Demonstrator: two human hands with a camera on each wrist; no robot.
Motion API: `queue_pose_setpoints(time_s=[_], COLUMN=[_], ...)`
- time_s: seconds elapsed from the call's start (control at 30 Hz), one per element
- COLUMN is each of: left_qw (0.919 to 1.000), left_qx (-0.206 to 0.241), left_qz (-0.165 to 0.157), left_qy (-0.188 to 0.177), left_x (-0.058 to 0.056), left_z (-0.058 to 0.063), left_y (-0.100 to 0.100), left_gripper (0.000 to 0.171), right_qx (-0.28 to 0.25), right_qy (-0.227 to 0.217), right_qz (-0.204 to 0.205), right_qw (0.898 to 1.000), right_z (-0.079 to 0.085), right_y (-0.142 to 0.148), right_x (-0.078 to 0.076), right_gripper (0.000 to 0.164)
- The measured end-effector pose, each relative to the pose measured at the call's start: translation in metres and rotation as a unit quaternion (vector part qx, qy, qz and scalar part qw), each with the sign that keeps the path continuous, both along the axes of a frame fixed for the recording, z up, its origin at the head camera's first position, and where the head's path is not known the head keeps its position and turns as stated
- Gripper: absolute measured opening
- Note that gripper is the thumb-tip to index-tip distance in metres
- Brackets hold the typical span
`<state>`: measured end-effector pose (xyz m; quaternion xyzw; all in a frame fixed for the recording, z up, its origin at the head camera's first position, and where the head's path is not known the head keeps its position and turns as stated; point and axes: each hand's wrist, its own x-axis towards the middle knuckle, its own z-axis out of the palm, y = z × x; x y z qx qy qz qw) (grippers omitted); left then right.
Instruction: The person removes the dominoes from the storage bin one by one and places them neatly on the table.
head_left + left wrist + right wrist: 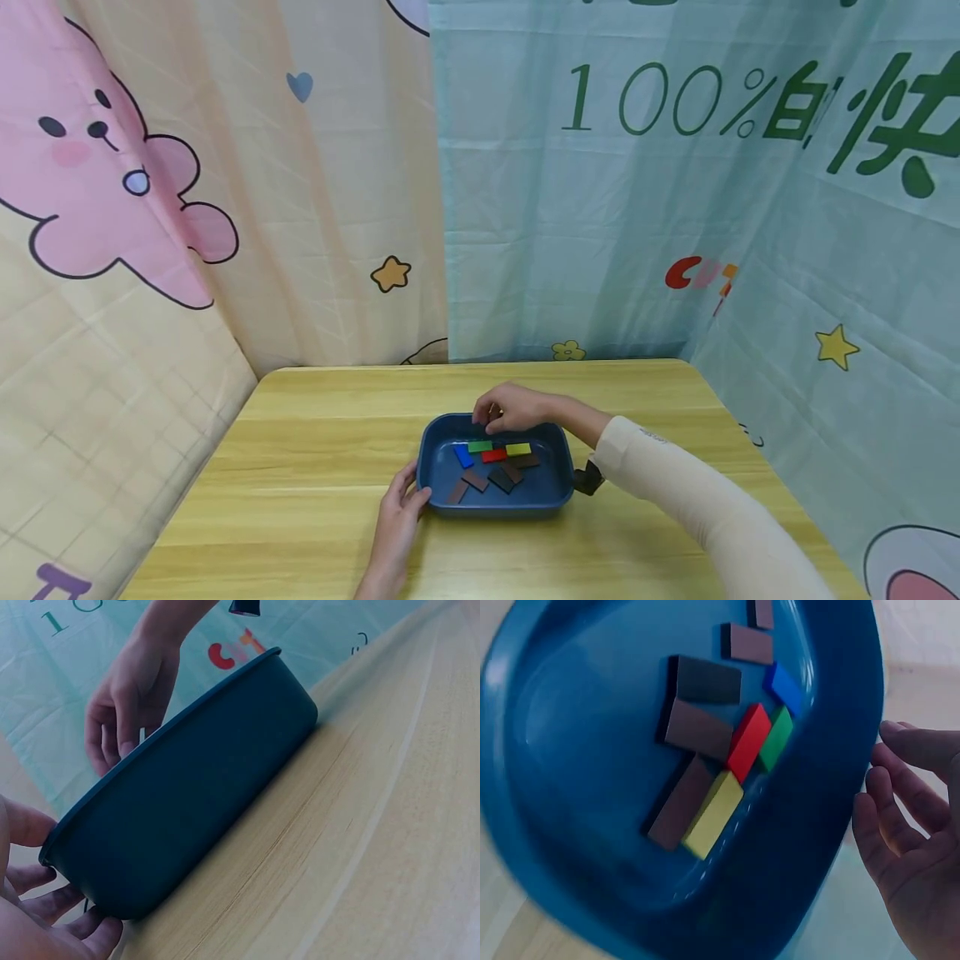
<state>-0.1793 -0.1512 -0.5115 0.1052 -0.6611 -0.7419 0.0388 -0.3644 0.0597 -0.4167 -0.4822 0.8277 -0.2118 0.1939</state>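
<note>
- The dark-blue rectangular tub [491, 510] sits near the middle of the wood-grain table [300, 483]; clock hours below are read on the tub, seen from the head camera.
- The left hand [400, 510], at 8 o'clock, grasps the tub's side, thumb at the rim and fingers bent below it.
- The right hand [513, 408], at 12 to 1 o'clock, is above the far rim, released, its fingers loosely bent with no block between them; whether they touch the rim I cannot tell.
- Flat rectangular blocks lie inside: the blue block [463, 456] at 10, the green block [480, 447] at 11, the red block [493, 456] near 12 and the yellow block [518, 449] at 2.
- Four brown blocks [681, 801] lie at 3, at 4 and, as a pair, near 8; the black block [501, 480] is at 5 to 6, beside the brown one at 4.
- A cream sleeve [675, 475] covers the right forearm, towards 4 o'clock.
- Beyond the table at 1 o'clock hangs a pale blue-green curtain [517, 225] printed "100%".
</note>
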Motion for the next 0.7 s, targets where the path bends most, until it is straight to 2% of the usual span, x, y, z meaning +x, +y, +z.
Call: queue_pose_setpoints(time_s=[0.37, 0.7], left_qw=[1.0, 0.9996], left_qx=[0.004, 0.013], left_qz=[-0.007, -0.012], left_qy=[0.004, 0.024], left_x=[0.002, 0.003], left_z=[0.0, 0.0], left_y=[-0.002, -0.001], left_gripper=[0.052, 0.053], right_qx=[0.038, 0.078], right_qy=[-0.01, 0.028], right_qz=[0.047, 0.111], right_qw=[0.998, 0.99], right_z=[-0.005, -0.024], right_y=[-0.037, -0.058], right_x=[0.008, 0.009], right_gripper=[0.022, 0.021])
